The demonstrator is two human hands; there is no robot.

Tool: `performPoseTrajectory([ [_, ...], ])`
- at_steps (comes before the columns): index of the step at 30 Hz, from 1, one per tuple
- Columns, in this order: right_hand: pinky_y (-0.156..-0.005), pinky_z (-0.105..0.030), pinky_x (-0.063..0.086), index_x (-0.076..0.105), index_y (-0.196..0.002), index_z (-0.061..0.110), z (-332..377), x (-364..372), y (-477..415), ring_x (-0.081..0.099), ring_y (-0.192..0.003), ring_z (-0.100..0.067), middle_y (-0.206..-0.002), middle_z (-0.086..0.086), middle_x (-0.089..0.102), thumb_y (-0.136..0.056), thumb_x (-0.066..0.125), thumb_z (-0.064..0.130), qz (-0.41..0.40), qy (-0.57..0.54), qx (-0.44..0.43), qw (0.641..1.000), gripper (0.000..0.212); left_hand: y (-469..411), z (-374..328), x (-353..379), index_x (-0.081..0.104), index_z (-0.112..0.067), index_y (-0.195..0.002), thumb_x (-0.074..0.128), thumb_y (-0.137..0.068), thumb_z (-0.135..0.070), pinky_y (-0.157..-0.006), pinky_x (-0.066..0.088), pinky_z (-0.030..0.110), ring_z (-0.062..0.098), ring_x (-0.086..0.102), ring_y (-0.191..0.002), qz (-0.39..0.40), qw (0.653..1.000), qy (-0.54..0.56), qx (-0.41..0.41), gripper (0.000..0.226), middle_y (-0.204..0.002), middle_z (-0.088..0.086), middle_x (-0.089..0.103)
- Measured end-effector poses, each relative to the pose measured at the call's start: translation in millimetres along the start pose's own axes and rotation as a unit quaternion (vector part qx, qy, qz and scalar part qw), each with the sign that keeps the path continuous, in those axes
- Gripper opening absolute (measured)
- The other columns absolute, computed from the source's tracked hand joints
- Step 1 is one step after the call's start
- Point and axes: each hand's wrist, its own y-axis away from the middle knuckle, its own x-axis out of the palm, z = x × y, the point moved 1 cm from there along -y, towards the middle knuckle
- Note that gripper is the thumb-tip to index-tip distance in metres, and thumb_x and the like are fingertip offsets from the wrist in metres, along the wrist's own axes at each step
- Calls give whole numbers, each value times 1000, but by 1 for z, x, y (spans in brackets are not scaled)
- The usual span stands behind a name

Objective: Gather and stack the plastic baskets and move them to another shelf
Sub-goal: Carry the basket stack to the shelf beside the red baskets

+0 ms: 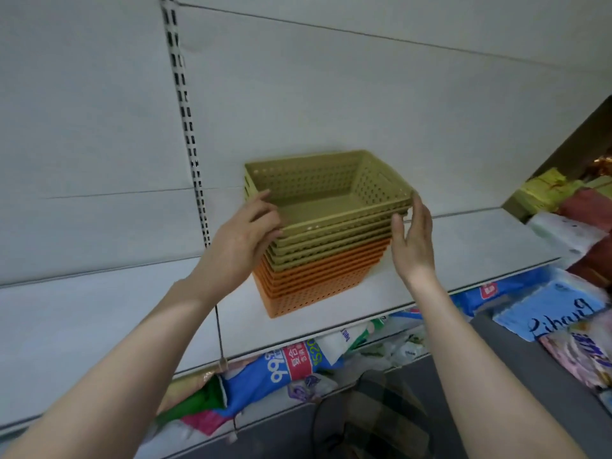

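So the stack of plastic baskets (319, 233) sits on a white shelf (463, 240), roughly in the middle of it and close to the back panel (298, 94). It's nested pretty tight: olive-green baskets (318, 193) on top, orange baskets (314, 279) underneath, all that perforated grid-wall type, and the top one is empty inside. The left hand (246, 238) is on the stack's left side with fingers curled against the rim of the upper green ones, thumb up near the top edge, so it looks like it's touching, but I can't tell if it's really clamped. The right hand (412, 241) is flat and spread wide just beside the right corner, fingertips near the rim, not wrapped around anything. Both forearms are bare. A slotted metal upright (185, 120) runs down the back panel to the left of the stack. Under the shelf there's a messy pile of soft packaged goods: a blue pack (275, 369) with "99" on it and a red label with characters I can't read, and further right a light-blue pack (556, 309) with dark script, seen upside down, too blurry to make out properly. More yellow and dark red packs (563, 200) sit at the shelf's far right end.
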Motion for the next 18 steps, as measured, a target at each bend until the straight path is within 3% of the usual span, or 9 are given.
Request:
performPoseTrajectory([
  [4, -113, -48, 39, 19, -150, 38, -6, 9, -11, 44, -138, -23, -157, 3, 37, -98, 45, 53, 1, -105, -15, 994, 59, 10, -3, 3, 60, -10, -111, 50, -99, -18, -112, 30, 16, 6, 28, -145, -57, 995, 39, -65, 18, -140, 7, 49],
  [7, -104, -53, 46, 20, -144, 43, -9, 16, -13, 57, -126, -23, -149, 3, 47, -93, 48, 60, -16, -137, -10, 990, 61, 30, -2, 24, 30, -13, -148, 56, -96, -27, -120, 23, 36, 8, 14, -150, -110, 965, 149, -185, 60, -162, 1, 17],
  [9, -107, -53, 44, 17, -146, 47, -9, 18, -11, 53, -131, -21, -153, 3, 43, -92, 49, 62, -27, -157, -10, 987, 64, 50, 2, 45, 9, -20, -155, 52, -93, -48, -121, 23, 45, 11, 11, -151, -89, 942, 168, -275, 81, -165, -5, 8],
  [11, -114, -50, 38, 9, -150, 50, -12, 22, -3, 40, -143, -17, -162, 6, 29, -94, 48, 62, -28, -175, -5, 984, 70, 68, 2, 67, 6, -25, -156, 51, -91, -52, -119, 26, 43, 8, 17, -150, -37, 941, 165, -293, 84, -164, -5, 14],
  [13, -119, -46, 32, 3, -154, 46, -21, 31, 6, 31, -147, -14, -165, 7, 19, -95, 44, 62, -27, -193, 24, 980, 73, 78, 0, 82, 3, -28, -156, 57, -92, -41, -119, 28, 35, 3, 23, -147, -13, 941, 197, -275, 85, -162, -9, 20],
  [18, -114, -28, 26, 14, -158, 33, -65, 68, 23, 31, -139, -2, -154, 18, 28, -104, 29, 51, 14, -200, 64, 978, 59, 81, 6, 109, -7, -30, -155, 60, -92, -34, -106, 28, 6, -2, 29, -142, -53, 942, 193, -271, 93, -161, -9, 22],
])
